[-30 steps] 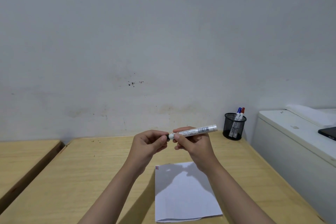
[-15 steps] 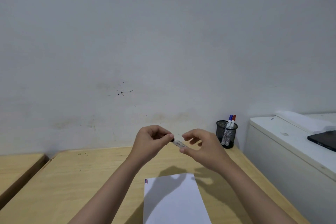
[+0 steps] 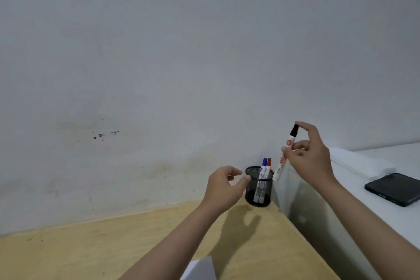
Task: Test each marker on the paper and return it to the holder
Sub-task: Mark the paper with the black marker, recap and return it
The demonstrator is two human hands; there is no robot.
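**Black Marker Poised Above the Holder**

Bare grey-white wall [image 3: 204, 52] fills most of what I can see, scuffed and stained low down, with a few dark specks off to the left of the hands. Below it runs a pale wooden desk [image 3: 91, 245], and a white cabinet [image 3: 375, 166] butts against the desk's far side, just beyond the right hand, with a dark phone [image 3: 394, 188] lying on top. Only a corner of the paper [image 3: 200, 268] shows, down near the person's forearms.

The black mesh holder [image 3: 259, 186] stands in the desk's back corner, just past the left hand [image 3: 223, 186], which curls loosely beside the rim, fingers apart and gripping nothing; whether a fingertip touches the mesh I cannot tell. A blue marker [image 3: 264, 164] and a red marker [image 3: 269, 164] stand upright inside.

The right hand [image 3: 311, 157] pinches a black-capped marker [image 3: 285, 152] nearly upright, cap up, its lower end hanging just beside and slightly outside the rim nearest the cabinet.

My guess is it is about to be dropped in. Released from there, the tip could catch the rim or slip down between holder and cabinet. The light holder could also tip if knocked, unless the left hand steadies it.
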